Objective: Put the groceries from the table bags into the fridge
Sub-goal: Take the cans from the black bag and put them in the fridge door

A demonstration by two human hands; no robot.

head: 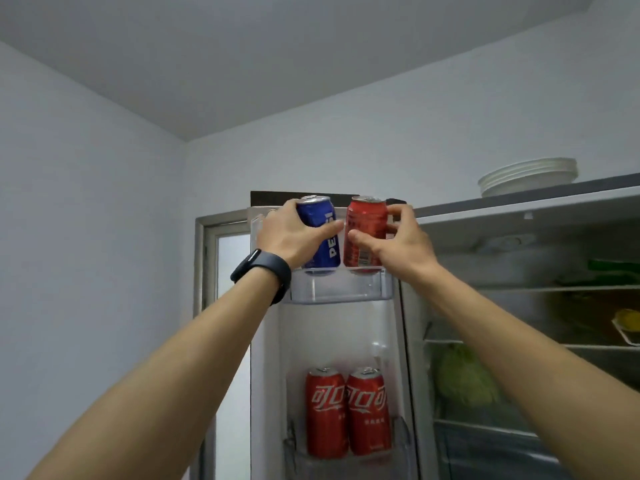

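Note:
The fridge door stands open in front of me. My left hand (pixel 294 233), with a black band on its wrist, grips a blue Pepsi can (pixel 323 233). My right hand (pixel 398 240) grips a red cola can (pixel 367 230) right beside it. Both cans are upright, their bases at the rim of the clear top door shelf (pixel 341 287). Two red Coca-Cola cans (pixel 346 410) stand side by side on a lower door shelf (pixel 401 434).
The fridge interior (pixel 536 306) lies to the right, with wire shelves, a green cabbage (pixel 464 375), a yellow item (pixel 628 320) and dark green things above. A stack of white plates (pixel 528 176) sits on the fridge top. A doorway (pixel 228 271) shows behind the door.

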